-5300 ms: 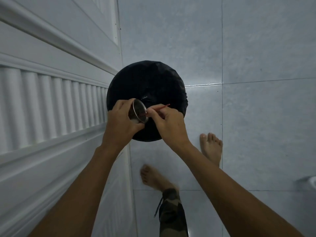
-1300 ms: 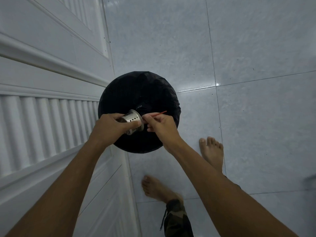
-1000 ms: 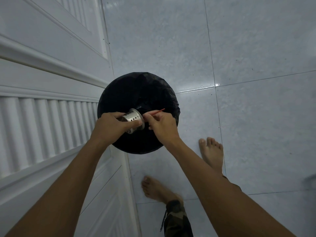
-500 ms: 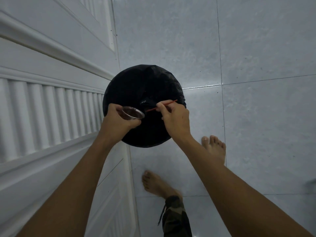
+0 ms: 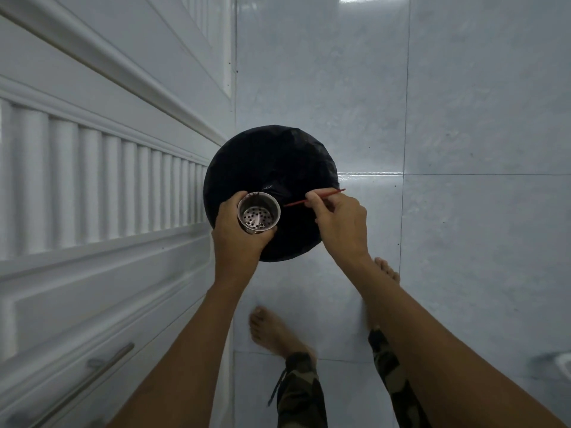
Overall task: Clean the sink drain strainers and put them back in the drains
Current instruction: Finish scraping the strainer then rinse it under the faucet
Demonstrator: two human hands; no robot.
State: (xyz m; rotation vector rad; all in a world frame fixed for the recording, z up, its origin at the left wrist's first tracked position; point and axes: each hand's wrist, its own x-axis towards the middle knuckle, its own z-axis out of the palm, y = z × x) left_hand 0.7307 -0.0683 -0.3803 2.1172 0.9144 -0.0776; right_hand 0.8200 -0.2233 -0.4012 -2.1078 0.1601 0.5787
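My left hand (image 5: 239, 239) grips a round metal drain strainer (image 5: 259, 213) over the near left part of a bin lined with a black bag (image 5: 272, 168). The strainer's open mouth faces up at me, and its perforated bottom shows. Dark residue clings to its far inner rim. My right hand (image 5: 341, 223) pinches a thin red stick (image 5: 313, 198) a short way to the right of the strainer. The stick's tip points left toward the strainer without touching it.
White cabinet doors (image 5: 92, 186) with ribbed panels and a metal bar handle (image 5: 92, 378) fill the left side. Pale glossy floor tiles (image 5: 463, 118) lie around the bin. My bare feet (image 5: 272, 332) stand just behind it. A white object's edge (image 5: 560, 366) shows at the lower right.
The strainer lay tilted on its side with the stick poking into it. Now my left hand has turned its mouth upward, and my right hand has drawn the stick out to the right.
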